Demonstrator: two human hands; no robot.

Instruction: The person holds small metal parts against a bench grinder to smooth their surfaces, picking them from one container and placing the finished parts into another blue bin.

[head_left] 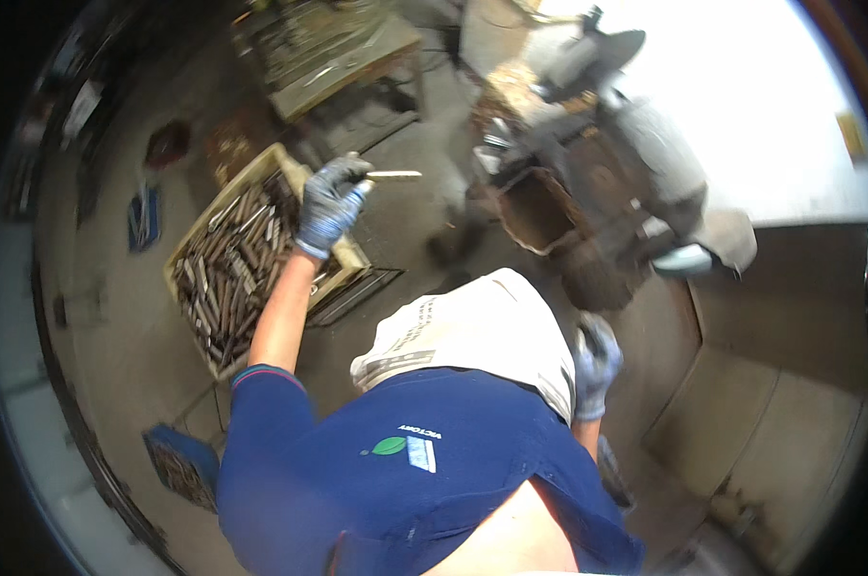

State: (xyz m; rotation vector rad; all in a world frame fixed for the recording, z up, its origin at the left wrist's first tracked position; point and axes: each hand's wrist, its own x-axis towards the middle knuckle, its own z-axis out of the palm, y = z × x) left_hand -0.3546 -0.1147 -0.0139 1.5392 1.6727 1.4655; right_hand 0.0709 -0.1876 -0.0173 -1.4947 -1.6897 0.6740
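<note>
My left hand (330,204), in a blue-grey work glove, is closed on a thin, flat, pale metal strip (395,176) that sticks out to the right from the fingers. The hand is above the right edge of a yellowish crate (355,257) full of long, narrow metal pieces (230,274). My right hand (597,363), gloved alike, hangs low beside the pale apron (472,331). Its fingers look loosely apart, with nothing visible in them, though the hand is somewhat blurred.
A dirty machine (606,173) with an open-topped dark metal box (539,209) stands ahead on the right, blurred. A metal worktable (347,72) is at the far side. Blue bins (144,219) sit on the floor at left, another (179,459) nearer. A brown panel (789,298) bounds the right.
</note>
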